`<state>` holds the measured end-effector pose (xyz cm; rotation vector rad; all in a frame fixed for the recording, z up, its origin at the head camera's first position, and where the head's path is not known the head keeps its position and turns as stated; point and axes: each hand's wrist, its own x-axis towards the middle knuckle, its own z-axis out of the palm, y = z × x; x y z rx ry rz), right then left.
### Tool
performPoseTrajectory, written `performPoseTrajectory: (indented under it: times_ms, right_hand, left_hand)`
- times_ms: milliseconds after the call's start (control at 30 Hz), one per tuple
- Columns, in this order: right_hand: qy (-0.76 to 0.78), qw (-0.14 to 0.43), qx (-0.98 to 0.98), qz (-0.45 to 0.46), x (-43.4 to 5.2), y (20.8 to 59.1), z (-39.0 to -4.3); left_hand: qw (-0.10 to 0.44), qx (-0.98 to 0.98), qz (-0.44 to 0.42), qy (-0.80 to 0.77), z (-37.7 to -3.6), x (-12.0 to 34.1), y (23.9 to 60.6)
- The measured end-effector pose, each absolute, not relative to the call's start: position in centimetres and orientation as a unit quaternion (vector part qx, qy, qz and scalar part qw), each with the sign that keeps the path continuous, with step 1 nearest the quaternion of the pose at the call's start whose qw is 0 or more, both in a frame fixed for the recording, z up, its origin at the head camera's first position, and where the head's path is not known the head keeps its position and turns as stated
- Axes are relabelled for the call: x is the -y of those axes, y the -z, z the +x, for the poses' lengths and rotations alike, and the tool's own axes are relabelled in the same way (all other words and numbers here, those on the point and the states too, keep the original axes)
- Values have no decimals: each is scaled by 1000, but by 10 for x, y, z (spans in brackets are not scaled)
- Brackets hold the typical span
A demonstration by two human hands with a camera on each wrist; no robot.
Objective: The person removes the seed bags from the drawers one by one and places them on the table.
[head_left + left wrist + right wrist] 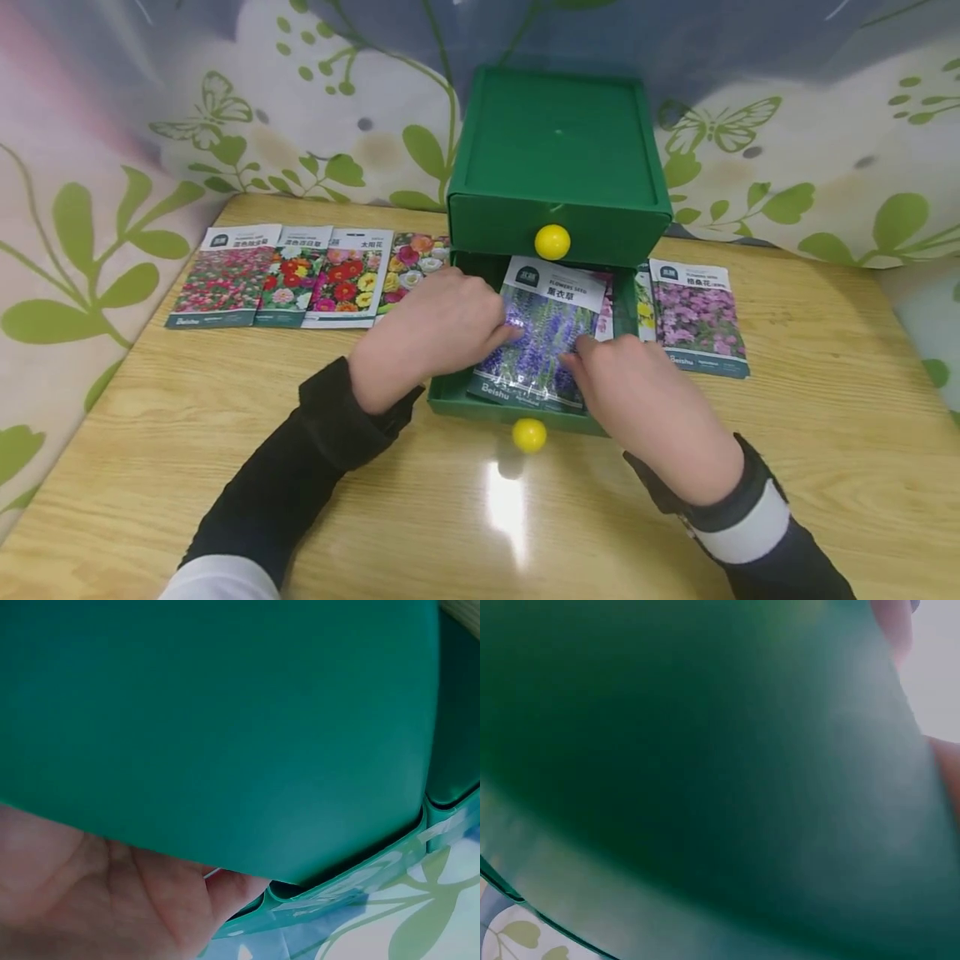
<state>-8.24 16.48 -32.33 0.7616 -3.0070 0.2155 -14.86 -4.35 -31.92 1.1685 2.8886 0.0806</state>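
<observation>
A purple lavender seed packet (543,337) lies face up in the pulled-out lower drawer (457,398) of a green two-drawer box (558,137). It overlaps a pink-flowered packet (606,312) at its right. My left hand (435,329) holds the lavender packet's left edge, thumb on its front, other fingers hidden. On the opposite edge, my right hand (641,392) pinches it, thumb and forefinger over the printed face. The left wrist view has the left hand (112,892) at the top edge of the green drawer wall (225,735). Blurred green plastic (705,765) fills most of the right wrist view.
Several flower seed packets (225,279) lie in an overlapping row left of the box. Another packet with pink-purple flowers (697,321) partly covers a yellow-flowered one (645,304) at the right. Yellow ball knobs (529,435) stick out of both drawer fronts. A leaf-print curtain (300,108) hangs behind the table (420,517).
</observation>
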Motion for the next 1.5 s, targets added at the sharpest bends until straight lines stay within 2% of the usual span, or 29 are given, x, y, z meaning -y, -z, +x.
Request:
performPoseTrajectory:
  times_ms: [567,733,867,1000,1200,1333,1500]
  right_hand:
    - [-130,-38,969,209,-169,322,-91]
    - [-170,14,965,199,-171,324,-91]
    - [-203,72,957,193,-174,323,-94]
    - [-224,88,953,184,-180,318,-96]
    - [-238,98,951,171,-193,310,-98]
    - [-260,79,952,140,-206,305,-100]
    - [-278,18,957,79,-225,296,-99]
  left_hand:
    - [26,-919,389,-66,-151,46,317]
    - [26,-918,389,-74,-151,48,316]
    - [1,-909,411,-65,-152,50,316]
    - [-28,-894,441,-73,-155,52,315]
    - [-18,-873,467,-136,-155,56,310]
    - [-6,-854,490,-172,-152,59,306]
    - [63,-832,514,-200,-146,58,302]
